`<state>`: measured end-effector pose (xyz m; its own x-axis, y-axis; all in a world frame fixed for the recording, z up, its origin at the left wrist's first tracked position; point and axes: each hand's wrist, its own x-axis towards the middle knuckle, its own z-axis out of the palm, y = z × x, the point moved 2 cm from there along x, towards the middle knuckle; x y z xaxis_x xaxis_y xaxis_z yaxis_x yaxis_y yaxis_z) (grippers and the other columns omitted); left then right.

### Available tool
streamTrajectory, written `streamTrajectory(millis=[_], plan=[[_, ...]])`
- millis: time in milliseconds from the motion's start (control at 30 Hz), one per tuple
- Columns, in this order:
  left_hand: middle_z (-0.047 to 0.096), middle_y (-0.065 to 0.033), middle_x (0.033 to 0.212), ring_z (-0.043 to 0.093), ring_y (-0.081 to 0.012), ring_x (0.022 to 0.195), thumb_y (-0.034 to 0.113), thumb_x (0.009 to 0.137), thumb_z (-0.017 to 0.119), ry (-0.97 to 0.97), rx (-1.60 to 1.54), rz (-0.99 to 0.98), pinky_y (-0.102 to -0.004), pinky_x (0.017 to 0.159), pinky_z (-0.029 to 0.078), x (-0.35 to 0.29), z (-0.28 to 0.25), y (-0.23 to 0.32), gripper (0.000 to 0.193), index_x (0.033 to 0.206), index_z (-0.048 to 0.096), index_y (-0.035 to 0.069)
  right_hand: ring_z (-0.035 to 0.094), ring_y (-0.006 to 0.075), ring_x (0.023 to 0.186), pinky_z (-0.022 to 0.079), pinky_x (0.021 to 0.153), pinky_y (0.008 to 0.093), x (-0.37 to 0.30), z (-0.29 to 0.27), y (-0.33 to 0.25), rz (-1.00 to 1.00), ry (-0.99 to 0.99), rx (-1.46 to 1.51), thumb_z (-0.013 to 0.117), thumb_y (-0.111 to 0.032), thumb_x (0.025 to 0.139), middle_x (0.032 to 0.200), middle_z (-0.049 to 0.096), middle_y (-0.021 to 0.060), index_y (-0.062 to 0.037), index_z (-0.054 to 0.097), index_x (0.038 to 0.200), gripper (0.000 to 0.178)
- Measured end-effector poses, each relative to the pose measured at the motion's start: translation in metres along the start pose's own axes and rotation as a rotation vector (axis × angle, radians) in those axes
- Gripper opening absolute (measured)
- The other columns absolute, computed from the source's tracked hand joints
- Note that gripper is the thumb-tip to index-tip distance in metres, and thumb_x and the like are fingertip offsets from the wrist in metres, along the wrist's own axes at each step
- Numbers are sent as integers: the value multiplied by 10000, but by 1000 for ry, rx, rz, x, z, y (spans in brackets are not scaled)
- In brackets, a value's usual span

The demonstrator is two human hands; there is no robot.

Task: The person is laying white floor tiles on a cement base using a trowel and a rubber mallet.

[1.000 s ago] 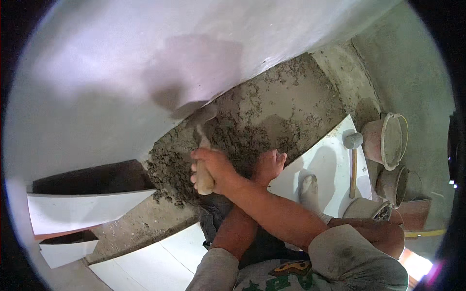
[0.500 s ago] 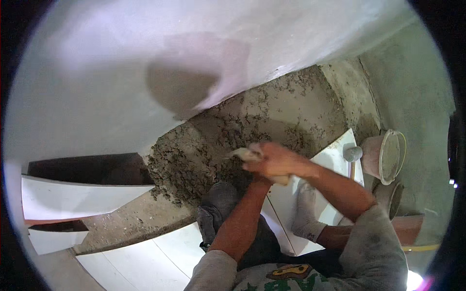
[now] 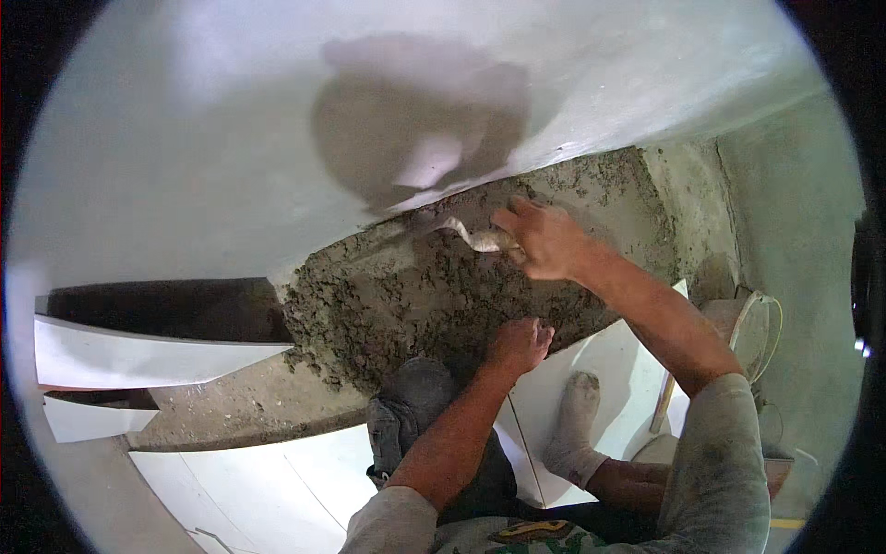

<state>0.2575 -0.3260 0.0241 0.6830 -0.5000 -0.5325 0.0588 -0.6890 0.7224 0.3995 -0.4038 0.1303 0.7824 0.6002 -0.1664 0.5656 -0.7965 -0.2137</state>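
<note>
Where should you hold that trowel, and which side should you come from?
Probably by its handle, from above and the right. The crooked, pale neck points left over the mortar, so the handle end faces right. The right grip is wrapped around that end.

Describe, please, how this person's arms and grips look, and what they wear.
The left sleeve and right sleeve are short, loose and grey; the right one has dark smudges. Both forearms are bare. The left grip and right grip are ungloved.
</note>
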Motion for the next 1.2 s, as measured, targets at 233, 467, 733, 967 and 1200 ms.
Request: streamTrajectory(millis=[233, 467, 733, 967, 1200], plan=[[616, -239, 875, 596, -415, 855, 496, 889, 445, 37, -45, 3, -493, 738, 483, 1, -2, 0, 526, 901, 573, -14, 597, 336, 819, 517, 659, 417, 18, 32, 18, -73, 165, -84, 620, -147, 711, 894, 549, 150, -72, 469, 1029, 360], [626, -232, 864, 609, -416, 815, 536, 881, 439, 24, -3, 10, -496, 718, 482, -2, -9, 5, 558, 907, 579, -3, 638, 312, 705, 521, 592, 412, 23, 66, 40, 49, 3, -72, 632, -191, 714, 738, 607, 141, -48, 499, 960, 315], [628, -212, 801, 615, -403, 772, 506, 875, 482, 33, 14, 76, -472, 700, 490, 3, 0, 2, 512, 856, 590, 6, 648, 327, 727, 526, 605, 426, 38, 57, 42, 138, -461, -116, 661, -191, 681, 755, 623, 128, -50, 518, 1023, 396], [620, -212, 764, 608, -417, 749, 508, 872, 483, 87, -57, 27, -476, 685, 487, 4, 6, -7, 506, 835, 586, 14, 667, 289, 823, 531, 668, 404, 34, 42, 23, 100, -262, -32, 689, -184, 703, 845, 670, 144, -30, 546, 1054, 409], [615, -230, 796, 599, -421, 804, 555, 872, 443, -11, -53, -33, -487, 730, 469, 9, -5, -2, 569, 876, 593, 6, 656, 299, 714, 538, 593, 405, 19, 47, 54, 141, -203, -30, 644, -187, 690, 727, 623, 124, -45, 526, 987, 350]])
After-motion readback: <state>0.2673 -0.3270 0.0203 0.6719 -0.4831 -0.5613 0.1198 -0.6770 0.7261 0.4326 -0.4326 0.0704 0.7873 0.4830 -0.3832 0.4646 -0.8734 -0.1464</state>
